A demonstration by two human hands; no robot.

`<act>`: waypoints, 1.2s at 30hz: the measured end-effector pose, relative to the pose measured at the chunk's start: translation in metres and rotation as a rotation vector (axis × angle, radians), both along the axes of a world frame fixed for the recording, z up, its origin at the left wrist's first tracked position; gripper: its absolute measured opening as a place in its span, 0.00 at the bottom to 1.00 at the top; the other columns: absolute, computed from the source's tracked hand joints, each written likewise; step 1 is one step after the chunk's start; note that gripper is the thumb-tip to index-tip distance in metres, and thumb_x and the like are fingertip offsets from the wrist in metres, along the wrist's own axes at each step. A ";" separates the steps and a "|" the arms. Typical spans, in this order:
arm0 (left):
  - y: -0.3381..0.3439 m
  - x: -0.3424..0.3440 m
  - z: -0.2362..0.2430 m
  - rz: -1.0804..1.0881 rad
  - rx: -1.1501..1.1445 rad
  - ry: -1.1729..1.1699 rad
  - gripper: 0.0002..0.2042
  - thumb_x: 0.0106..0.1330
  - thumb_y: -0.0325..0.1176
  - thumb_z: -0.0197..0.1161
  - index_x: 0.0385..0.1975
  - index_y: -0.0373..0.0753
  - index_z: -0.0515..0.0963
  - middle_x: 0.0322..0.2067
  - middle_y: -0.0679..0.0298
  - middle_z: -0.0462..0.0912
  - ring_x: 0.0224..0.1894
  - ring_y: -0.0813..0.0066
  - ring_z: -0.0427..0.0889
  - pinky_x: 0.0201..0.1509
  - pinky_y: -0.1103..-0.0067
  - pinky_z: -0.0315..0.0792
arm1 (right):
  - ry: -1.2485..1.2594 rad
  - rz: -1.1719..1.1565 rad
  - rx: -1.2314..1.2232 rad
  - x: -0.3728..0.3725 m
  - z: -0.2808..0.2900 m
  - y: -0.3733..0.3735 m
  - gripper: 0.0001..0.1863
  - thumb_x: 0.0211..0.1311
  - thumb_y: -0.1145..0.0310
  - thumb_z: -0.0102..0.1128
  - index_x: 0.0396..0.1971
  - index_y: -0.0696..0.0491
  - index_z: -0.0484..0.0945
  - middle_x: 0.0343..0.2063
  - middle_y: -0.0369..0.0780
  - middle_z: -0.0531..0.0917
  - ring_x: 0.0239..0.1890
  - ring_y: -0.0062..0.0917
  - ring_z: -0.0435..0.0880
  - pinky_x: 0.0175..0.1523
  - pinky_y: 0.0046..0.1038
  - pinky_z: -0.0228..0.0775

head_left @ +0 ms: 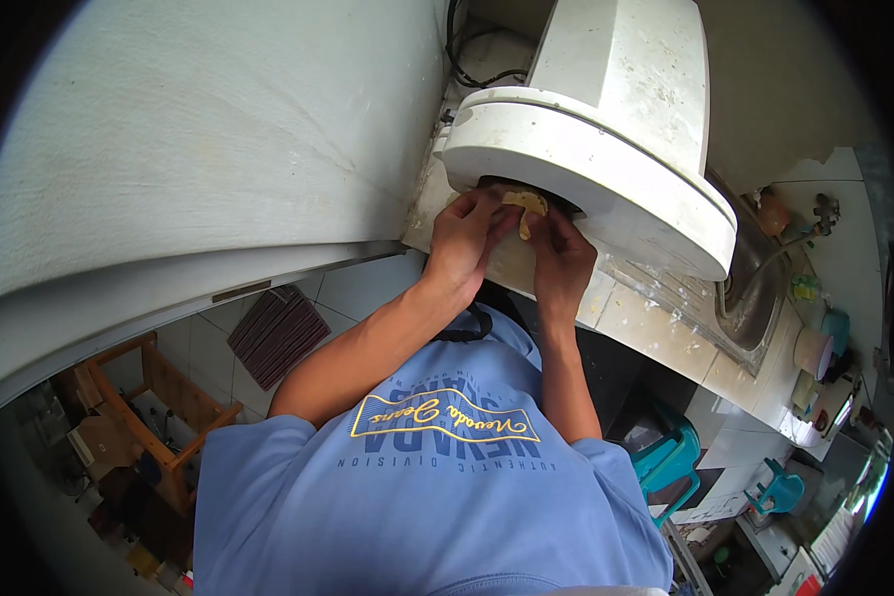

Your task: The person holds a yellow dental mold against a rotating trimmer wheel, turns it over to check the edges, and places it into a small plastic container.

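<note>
- Both hands met at the underside opening of the white machine [606, 149], above the tiled worktop [656, 323].
- Left hand [464, 243] and right hand [563, 260]: fingers closed on the yellowish dough piece [524, 207], half inside the opening.
- Judgement: best to pinch lightly, support underneath and ease it evenly so it does not tear.

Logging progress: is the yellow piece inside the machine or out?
Partly out: the yellow piece hangs from the machine opening, pinched between both hands.
</note>
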State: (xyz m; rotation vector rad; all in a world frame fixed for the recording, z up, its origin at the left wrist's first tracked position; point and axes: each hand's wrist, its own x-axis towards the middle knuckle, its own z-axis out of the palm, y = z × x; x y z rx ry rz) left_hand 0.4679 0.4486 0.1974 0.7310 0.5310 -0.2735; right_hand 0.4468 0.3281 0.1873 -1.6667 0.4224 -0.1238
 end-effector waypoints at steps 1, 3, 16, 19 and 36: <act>0.000 0.000 0.001 -0.039 0.045 -0.002 0.11 0.68 0.29 0.61 0.45 0.30 0.73 0.43 0.56 0.80 0.46 0.70 0.81 0.55 0.77 0.76 | -0.010 0.012 -0.013 -0.001 0.000 -0.001 0.17 0.61 0.69 0.67 0.46 0.63 0.82 0.30 0.41 0.87 0.33 0.17 0.82 0.40 0.21 0.74; 0.000 0.001 0.002 -0.080 0.095 0.000 0.13 0.67 0.29 0.64 0.46 0.31 0.73 0.42 0.57 0.80 0.45 0.71 0.81 0.54 0.77 0.76 | -0.028 0.032 -0.023 -0.002 0.000 -0.002 0.17 0.60 0.69 0.67 0.46 0.63 0.82 0.30 0.41 0.87 0.33 0.17 0.83 0.41 0.21 0.74; -0.004 0.007 -0.006 -0.022 0.028 0.017 0.12 0.65 0.28 0.66 0.43 0.31 0.74 0.39 0.59 0.80 0.41 0.70 0.82 0.48 0.77 0.80 | 0.037 0.099 0.040 -0.006 -0.003 -0.005 0.20 0.62 0.73 0.65 0.53 0.63 0.77 0.35 0.41 0.86 0.35 0.19 0.84 0.42 0.19 0.76; -0.006 0.006 -0.008 -0.004 0.014 0.018 0.11 0.65 0.27 0.65 0.43 0.31 0.75 0.39 0.59 0.79 0.42 0.70 0.82 0.49 0.77 0.80 | 0.025 0.093 0.021 -0.006 -0.004 -0.005 0.19 0.62 0.73 0.64 0.52 0.63 0.78 0.35 0.42 0.87 0.36 0.19 0.85 0.43 0.20 0.77; -0.014 -0.001 -0.014 0.127 0.016 0.042 0.08 0.66 0.26 0.64 0.42 0.32 0.75 0.41 0.58 0.79 0.46 0.65 0.82 0.55 0.74 0.79 | -0.023 0.012 0.053 -0.004 -0.015 -0.003 0.19 0.60 0.70 0.66 0.50 0.62 0.80 0.30 0.45 0.88 0.33 0.19 0.85 0.42 0.22 0.74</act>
